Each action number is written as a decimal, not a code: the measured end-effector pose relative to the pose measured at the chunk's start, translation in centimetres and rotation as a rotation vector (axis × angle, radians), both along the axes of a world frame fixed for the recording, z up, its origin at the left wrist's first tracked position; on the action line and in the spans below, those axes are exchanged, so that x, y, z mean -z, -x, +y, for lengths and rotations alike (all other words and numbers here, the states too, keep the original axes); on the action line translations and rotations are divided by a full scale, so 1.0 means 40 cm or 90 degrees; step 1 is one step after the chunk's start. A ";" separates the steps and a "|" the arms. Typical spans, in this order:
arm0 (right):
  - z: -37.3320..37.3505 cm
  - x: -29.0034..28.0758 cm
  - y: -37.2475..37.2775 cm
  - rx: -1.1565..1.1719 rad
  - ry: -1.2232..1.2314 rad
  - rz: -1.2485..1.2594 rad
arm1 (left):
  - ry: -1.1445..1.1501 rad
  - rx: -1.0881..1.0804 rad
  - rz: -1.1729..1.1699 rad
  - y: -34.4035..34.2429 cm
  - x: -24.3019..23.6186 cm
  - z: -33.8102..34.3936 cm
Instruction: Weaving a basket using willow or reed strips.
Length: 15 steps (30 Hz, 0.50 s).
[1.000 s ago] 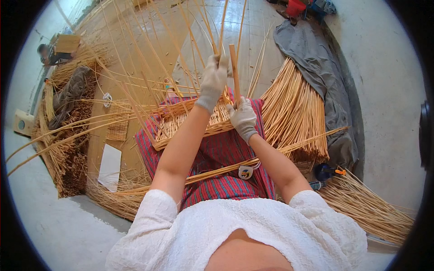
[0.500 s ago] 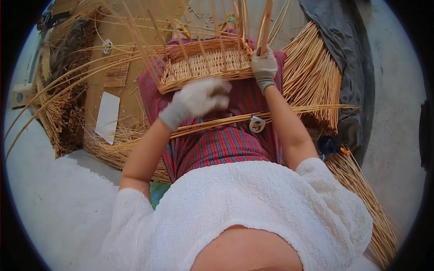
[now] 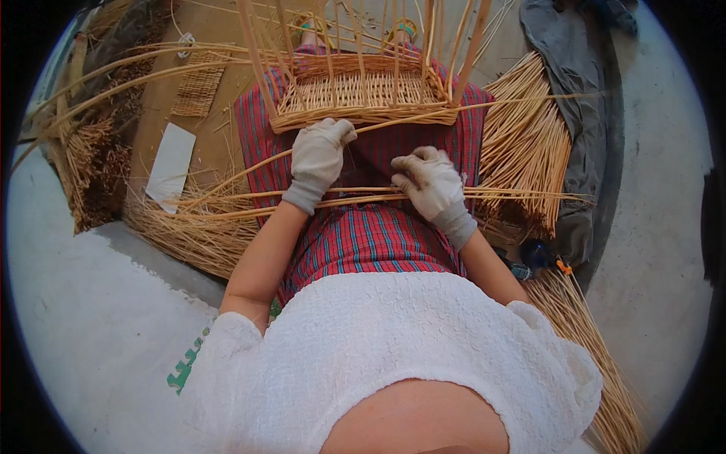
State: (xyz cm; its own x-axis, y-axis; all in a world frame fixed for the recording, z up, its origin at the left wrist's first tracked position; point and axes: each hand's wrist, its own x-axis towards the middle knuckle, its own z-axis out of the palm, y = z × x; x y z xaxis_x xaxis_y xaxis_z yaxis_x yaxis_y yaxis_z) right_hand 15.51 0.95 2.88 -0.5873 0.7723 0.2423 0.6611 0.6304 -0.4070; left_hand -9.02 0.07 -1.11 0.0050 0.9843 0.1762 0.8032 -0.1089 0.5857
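We had the basket resting on our lap, a shallow woven tray of pale cane with a braided edge, lying over a red striped cloth, its near edge toward us and tall upright stakes rising from its sides. Our gloved left hand was just below that near edge, its fingers closed around one long cane, which slanted up from the lower left, through the hand, along the near edge and out over the pale bundle at our right. Our gloved right hand was lower and well apart from the left, over the loose canes that lay across our lap; its fingers were curled inward, and we could not tell whether they gripped any of those canes. A dark grey cover lay against the pale bundle on its far right, and a second bundle spread out beside our right sleeve, near a dark blue object. To our left we had a heap of thin canes, a white sheet and, beyond it, a flat woven panel. Our feet showed past the basket in yellow footwear.
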 end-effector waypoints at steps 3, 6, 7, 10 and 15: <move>0.034 0.053 -0.059 -0.166 0.136 -0.050 | 0.054 0.075 -0.008 0.048 0.065 0.015; 0.070 -0.010 -0.075 -0.019 0.162 -0.013 | 0.000 0.109 -0.123 0.051 -0.072 -0.030; 0.115 -0.034 -0.114 -0.007 0.008 -0.031 | 0.061 0.156 -0.115 0.092 -0.101 -0.045; 0.239 -0.097 -0.262 0.191 -0.275 0.174 | 0.020 0.029 -0.055 0.203 -0.105 -0.069; 0.198 -0.102 -0.183 0.248 0.188 0.381 | 0.005 -0.074 -0.188 0.123 -0.135 -0.008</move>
